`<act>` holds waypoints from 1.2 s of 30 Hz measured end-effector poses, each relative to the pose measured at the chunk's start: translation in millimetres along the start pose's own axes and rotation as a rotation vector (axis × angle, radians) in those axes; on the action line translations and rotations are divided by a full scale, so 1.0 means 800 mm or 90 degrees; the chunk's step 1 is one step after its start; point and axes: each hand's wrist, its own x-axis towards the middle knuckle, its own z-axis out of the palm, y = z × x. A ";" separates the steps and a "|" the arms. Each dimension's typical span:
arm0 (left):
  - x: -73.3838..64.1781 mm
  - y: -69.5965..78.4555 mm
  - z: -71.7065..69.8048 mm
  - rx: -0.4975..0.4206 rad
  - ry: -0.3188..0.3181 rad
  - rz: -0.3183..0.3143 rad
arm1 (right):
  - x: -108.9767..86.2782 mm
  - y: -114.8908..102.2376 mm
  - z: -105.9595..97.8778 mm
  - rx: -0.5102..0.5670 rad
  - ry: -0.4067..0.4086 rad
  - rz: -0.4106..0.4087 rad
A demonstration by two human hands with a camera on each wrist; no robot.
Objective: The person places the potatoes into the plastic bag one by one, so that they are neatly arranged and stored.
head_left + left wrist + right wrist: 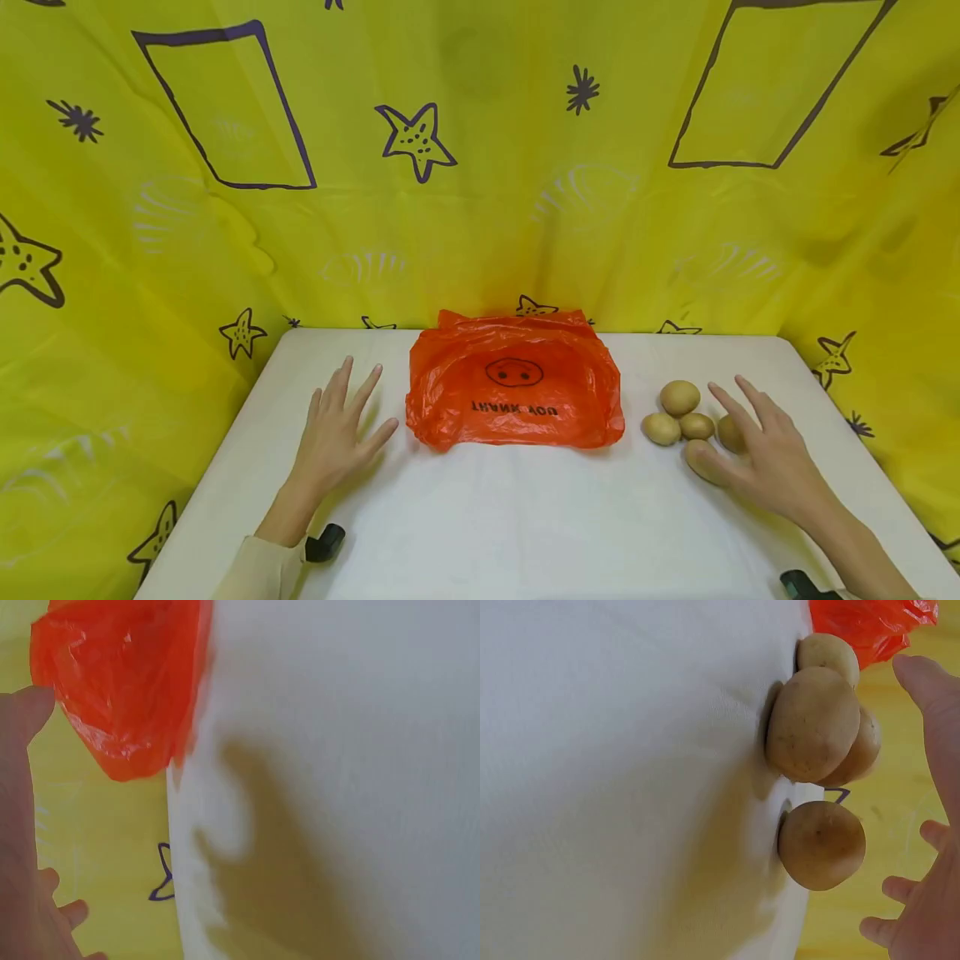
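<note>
A red plastic bag (442, 383) lies flat at the middle back of the table, its printed pig nose and "THANK YOU" upside down in the head view. My left hand (333, 442) hovers left of the bag, fingers spread and holding nothing. To the right of the bag sit several potatoes (680, 398) in a loose cluster. Over the cluster's right side is my right hand (776, 462), fingers extended and nothing in its grasp. It partly covers two potatoes in the head view. The right wrist view shows a single potato (822, 845) apart from the overlapping others.
A white table (525, 517) spreads beneath both hands. Yellow cloth (480, 225) with drawn stars and shells hangs behind the table and at its left and right sides. Dark wrist-worn devices show at the left wrist (325, 543) and right wrist (801, 585).
</note>
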 end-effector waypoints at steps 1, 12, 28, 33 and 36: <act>0.000 0.003 0.000 -0.011 0.007 0.009 | 0.001 0.002 -0.001 0.006 -0.001 -0.001; 0.006 0.045 -0.015 -0.129 -0.009 0.031 | 0.012 0.023 -0.009 0.051 0.012 -0.060; 0.011 0.076 -0.015 -0.228 -0.075 0.085 | 0.003 0.050 -0.027 0.139 -0.124 0.031; 0.014 0.079 -0.011 -0.244 -0.076 0.107 | -0.005 0.059 -0.025 0.155 -0.149 0.060; 0.016 0.078 -0.008 -0.248 -0.069 0.119 | -0.009 0.063 -0.023 0.143 -0.148 0.071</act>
